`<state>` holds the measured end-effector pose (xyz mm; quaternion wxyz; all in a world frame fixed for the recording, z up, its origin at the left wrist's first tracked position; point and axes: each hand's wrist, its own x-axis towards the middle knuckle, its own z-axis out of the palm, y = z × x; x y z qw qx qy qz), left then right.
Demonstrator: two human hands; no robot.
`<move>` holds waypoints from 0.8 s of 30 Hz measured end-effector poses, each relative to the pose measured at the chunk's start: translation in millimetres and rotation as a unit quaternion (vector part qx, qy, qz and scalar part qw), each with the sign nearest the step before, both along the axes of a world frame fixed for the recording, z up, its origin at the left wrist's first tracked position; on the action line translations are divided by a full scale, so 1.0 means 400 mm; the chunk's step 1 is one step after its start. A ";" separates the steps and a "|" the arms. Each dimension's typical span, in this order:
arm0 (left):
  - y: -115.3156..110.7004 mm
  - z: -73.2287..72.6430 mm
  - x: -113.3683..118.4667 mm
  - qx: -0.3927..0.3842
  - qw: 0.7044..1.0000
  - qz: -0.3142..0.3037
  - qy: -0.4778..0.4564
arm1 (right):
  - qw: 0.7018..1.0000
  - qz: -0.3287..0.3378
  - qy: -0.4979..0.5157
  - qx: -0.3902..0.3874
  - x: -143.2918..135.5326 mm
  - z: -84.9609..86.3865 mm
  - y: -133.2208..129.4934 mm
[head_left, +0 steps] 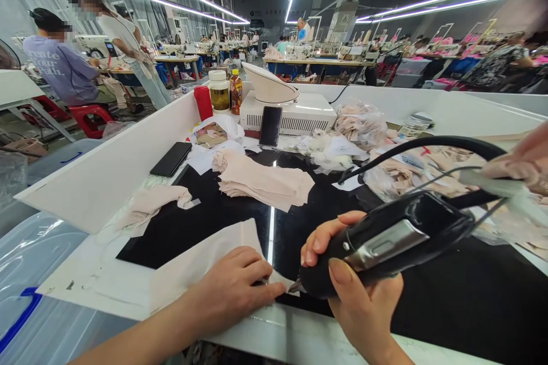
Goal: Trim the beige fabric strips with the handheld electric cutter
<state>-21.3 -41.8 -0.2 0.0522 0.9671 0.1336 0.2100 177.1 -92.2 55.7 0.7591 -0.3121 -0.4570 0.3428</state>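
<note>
On the beige fabric piece at the table's front edge lies my left hand, its fingers bent and pressed together at the cloth's right end. My right hand is wrapped round a black corded handheld tool with a silver panel and a narrow metal tip. That tip touches or nearly touches the fabric beside my left fingertips; I cannot tell which. A thick black cord arches from the tool's rear. Behind my hands lies a stack of beige fabric pieces.
Another hand, blurred, is by the cord at right. Crumpled beige cloth lies left, near a black phone. A second phone leans on a white machine. Bagged fabric lies along the back right. A low white wall borders the left side.
</note>
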 end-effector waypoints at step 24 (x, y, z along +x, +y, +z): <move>0.061 0.020 -0.080 -0.022 0.998 0.054 -0.031 | 0.996 -0.082 -0.034 -0.017 0.055 -0.015 0.063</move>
